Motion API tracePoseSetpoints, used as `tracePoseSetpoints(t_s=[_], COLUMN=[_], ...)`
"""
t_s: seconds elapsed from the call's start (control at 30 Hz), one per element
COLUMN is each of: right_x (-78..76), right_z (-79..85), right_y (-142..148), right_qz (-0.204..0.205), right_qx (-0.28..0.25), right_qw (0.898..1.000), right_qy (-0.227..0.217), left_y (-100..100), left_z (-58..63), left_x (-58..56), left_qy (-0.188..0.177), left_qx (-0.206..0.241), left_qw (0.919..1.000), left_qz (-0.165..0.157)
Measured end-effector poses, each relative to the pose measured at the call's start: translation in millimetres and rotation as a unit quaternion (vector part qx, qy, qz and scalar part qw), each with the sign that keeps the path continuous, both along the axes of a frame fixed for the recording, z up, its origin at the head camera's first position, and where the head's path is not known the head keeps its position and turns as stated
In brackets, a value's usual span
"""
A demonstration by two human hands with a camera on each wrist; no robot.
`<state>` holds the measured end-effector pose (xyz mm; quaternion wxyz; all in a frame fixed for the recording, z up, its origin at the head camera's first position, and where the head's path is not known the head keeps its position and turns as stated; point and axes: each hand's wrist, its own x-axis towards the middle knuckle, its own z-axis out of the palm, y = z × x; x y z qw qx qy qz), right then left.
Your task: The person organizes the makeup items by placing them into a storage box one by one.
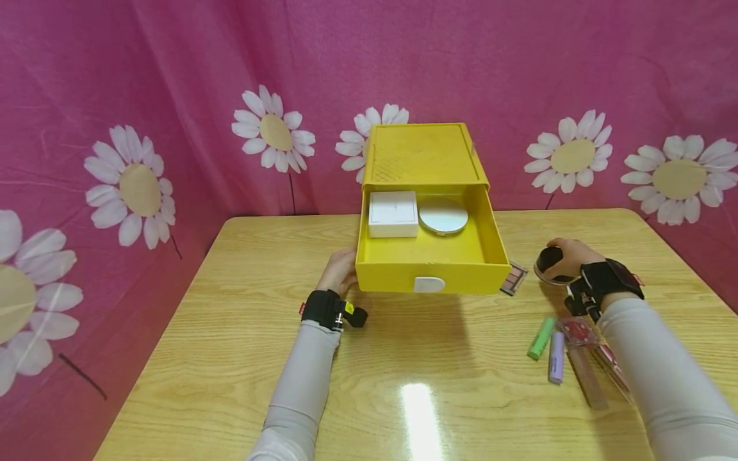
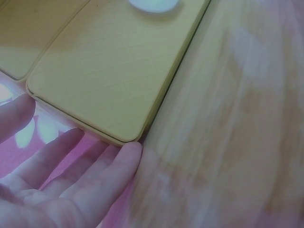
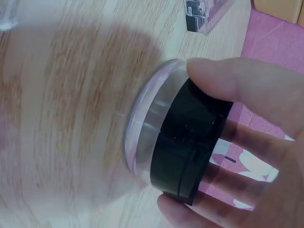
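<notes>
A yellow drawer box (image 1: 426, 153) stands at the back middle, its drawer (image 1: 432, 275) pulled out toward me. Inside the drawer are a white box (image 1: 393, 214) and a round white compact (image 1: 442, 216). My left hand (image 1: 338, 272) is at the drawer's left side. In the left wrist view its fingers (image 2: 118, 166) reach out straight, their tips touching the yellow edge. At the right, my right hand (image 1: 573, 256) grips a round clear cosmetic jar with a black lid (image 3: 185, 137). Thumb and fingers span the lid, and the jar's clear base is close over the wooden table.
An eyeshadow palette (image 1: 514, 279) lies right of the drawer. Nearer me are a green tube (image 1: 541, 338), a lilac tube (image 1: 556, 357), a clear case with red inside (image 1: 578, 331) and a flat brown pack (image 1: 587, 378). A pink flowered cloth (image 1: 461, 57) hangs behind the table.
</notes>
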<state>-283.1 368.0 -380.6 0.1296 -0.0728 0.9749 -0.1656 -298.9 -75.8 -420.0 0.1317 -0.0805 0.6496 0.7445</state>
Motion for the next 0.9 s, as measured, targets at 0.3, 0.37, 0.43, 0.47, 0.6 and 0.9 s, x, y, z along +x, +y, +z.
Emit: tracePoseSetpoints(t_s=[0.3,0.37,0.43,0.47,0.6,0.9], right_x=[-3.4,-3.6,-3.9,-4.2,-5.5,-4.0], right_z=[-1.7,-0.5,2.4,4.5,21.1,87.0], right_y=[4,5,6,7,5,-15], right_qz=[0.008,0.01,0.012,0.014,0.023,0.062], right_qx=[-0.007,-0.013,-0.015,-0.014,-0.008,0.005], right_qw=[1.0,1.0,1.0,1.0,1.0,0.998], right_qy=[0.005,-0.001,-0.007,-0.008,-0.006,-0.008], left_y=[1,1,1,1,1,0], left_z=[0.1,-0.3,-1.6,-2.2,-3.3,-1.0], left_x=[0.5,0.7,0.3,0.0,-0.9,-1.2], left_qy=[0.003,0.004,0.006,0.007,0.008,0.002], left_qx=[0.004,0.003,0.0,-0.004,-0.004,0.002], left_qw=[1.0,1.0,1.0,1.0,1.0,1.0], left_qz=[0.002,0.003,0.001,0.001,0.001,0.002])
